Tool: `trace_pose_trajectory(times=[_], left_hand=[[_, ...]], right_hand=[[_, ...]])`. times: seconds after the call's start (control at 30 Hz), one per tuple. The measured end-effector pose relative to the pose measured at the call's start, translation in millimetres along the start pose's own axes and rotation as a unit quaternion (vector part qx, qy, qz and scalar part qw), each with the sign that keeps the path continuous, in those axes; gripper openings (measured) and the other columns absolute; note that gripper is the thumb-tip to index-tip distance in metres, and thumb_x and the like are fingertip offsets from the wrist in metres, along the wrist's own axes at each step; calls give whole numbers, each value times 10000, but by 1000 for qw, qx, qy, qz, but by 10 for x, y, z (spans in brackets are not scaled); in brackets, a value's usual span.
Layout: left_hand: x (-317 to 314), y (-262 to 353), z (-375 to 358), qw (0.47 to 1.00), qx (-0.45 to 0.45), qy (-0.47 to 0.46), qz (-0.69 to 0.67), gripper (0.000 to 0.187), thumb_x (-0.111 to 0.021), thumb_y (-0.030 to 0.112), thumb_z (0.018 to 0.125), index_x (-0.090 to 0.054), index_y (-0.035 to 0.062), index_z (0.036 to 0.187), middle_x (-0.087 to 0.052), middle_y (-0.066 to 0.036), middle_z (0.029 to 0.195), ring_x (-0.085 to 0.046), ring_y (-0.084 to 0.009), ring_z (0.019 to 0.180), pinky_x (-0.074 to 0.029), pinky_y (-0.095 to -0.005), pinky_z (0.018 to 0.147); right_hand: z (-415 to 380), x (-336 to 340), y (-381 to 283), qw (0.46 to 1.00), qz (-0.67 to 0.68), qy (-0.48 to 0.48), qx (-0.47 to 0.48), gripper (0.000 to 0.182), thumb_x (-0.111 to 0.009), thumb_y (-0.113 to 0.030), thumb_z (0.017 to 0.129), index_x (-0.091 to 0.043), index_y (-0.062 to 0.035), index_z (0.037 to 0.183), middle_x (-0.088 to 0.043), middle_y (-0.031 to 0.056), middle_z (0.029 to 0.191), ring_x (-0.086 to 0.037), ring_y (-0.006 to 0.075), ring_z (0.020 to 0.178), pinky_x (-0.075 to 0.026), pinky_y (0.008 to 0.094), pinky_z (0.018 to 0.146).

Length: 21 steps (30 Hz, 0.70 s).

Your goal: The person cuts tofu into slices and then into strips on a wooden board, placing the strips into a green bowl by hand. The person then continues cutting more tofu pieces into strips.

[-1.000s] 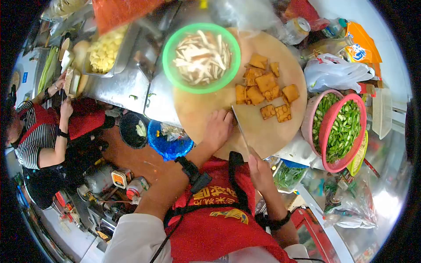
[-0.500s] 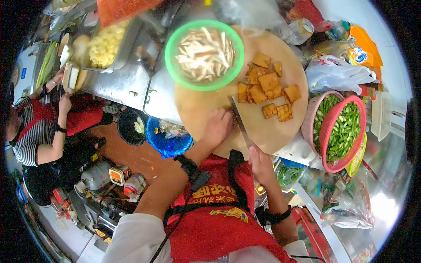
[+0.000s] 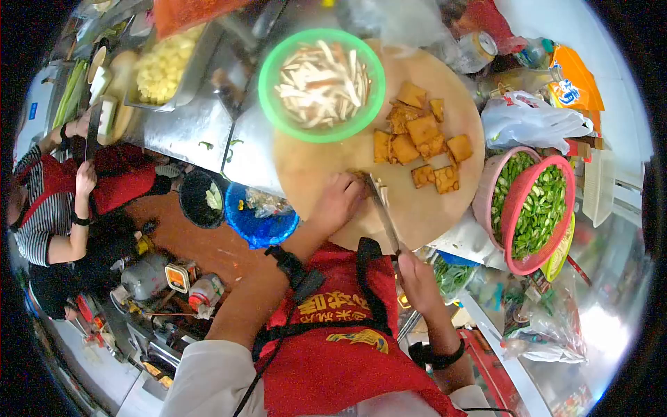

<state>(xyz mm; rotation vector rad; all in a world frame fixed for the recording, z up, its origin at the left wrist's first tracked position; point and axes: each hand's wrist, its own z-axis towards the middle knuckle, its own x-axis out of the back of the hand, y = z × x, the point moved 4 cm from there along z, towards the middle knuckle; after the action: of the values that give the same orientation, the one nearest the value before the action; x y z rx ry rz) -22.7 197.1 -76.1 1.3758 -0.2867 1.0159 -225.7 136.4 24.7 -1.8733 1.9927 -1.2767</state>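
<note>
On the round board, my left hand is closed with its fingers bent over a small brown piece, mostly hidden beneath them. My right hand is wrapped round the handle of a knife, whose blade stands right beside my left fingertips. Thin pale strips lie against the blade's right side. Farther back on the board is a pile of brown tofu pieces. A green basket of white strips stands at the board's back left.
Pink baskets of cut green peppers stand at the right, near a white plastic bag. At the left is a metal tray of yellow pieces. A co-worker holds another knife at the far left. Below the counter is a blue-lined bin.
Pale strips now show beside the blade. The knife has shifted slightly, and my right hand is a little lower. The co-worker's knife has moved and shows more clearly.
</note>
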Motion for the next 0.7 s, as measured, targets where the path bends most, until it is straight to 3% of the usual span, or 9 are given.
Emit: trace_pose_trajectory(times=[0.07,0.13,0.23,0.43,0.5,0.6,0.67,0.7], left_hand=[[1,-19,-17,1000,-1,1,-8,233,-643,77,751,-557,28,963,-517,-156,958,-496,-351,892,-442,-420,777],[31,12,-12,1000,-7,-2,-20,228,-641,77,753,-557,28,959,-517,-154,960,-496,-352,896,-442,-416,782],[70,8,-29,999,4,-54,2,216,-637,72,754,-557,30,950,-525,-151,974,-501,-351,901,-447,-411,796],[107,27,-30,999,-11,-31,-6,192,-619,64,761,-557,33,940,-537,-144,1001,-506,-346,901,-450,-412,810],[124,45,-26,999,-11,-40,-18,194,-612,61,767,-552,32,949,-537,-142,1006,-505,-346,908,-449,-414,814],[112,15,-41,998,-19,-55,-17,195,-611,59,771,-550,33,954,-538,-143,1010,-506,-345,912,-452,-412,812],[108,8,-59,998,-17,-52,-30,215,-605,53,764,-550,24,970,-533,-168,1030,-500,-371,923,-451,-437,814],[113,0,-62,998,-13,-47,-43,237,-598,48,757,-549,14,986,-528,-192,1049,-493,-397,934,-450,-462,816]], right_hand=[[-27,-15,-42,999,-15,-20,-20,463,-362,-333,996,-501,-38,1325,-554,121,614,-582,221,596,-453,360,586],[130,-92,-100,995,-12,-36,-90,511,-361,-401,982,-472,-80,1363,-581,313,1144,-564,445,1098,-438,440,951],[337,-69,-167,993,43,-61,-89,520,-354,-413,984,-458,-82,1372,-566,296,1193,-545,437,1131,-426,444,974],[-37,-57,-41,999,-21,-25,-3,499,-339,-389,994,-447,-86,1376,-598,283,1144,-574,435,1081,-443,469,948],[111,-98,-131,998,-49,-9,-24,502,-342,-406,997,-454,-92,1373,-608,264,1146,-585,424,1071,-454,463,939],[319,-121,-177,995,-9,-62,-74,499,-352,-408,996,-454,-100,1375,-616,281,1094,-596,433,1033,-466,470,906],[277,-76,-108,1000,28,-4,4,457,-347,-336,1006,-495,-55,1334,-594,130,669,-573,282,587,-470,378,612],[182,-62,-62,1000,28,-4,4,457,-347,-336,1006,-495,-55,1334,-594,130,669,-573,282,587,-470,378,612]])
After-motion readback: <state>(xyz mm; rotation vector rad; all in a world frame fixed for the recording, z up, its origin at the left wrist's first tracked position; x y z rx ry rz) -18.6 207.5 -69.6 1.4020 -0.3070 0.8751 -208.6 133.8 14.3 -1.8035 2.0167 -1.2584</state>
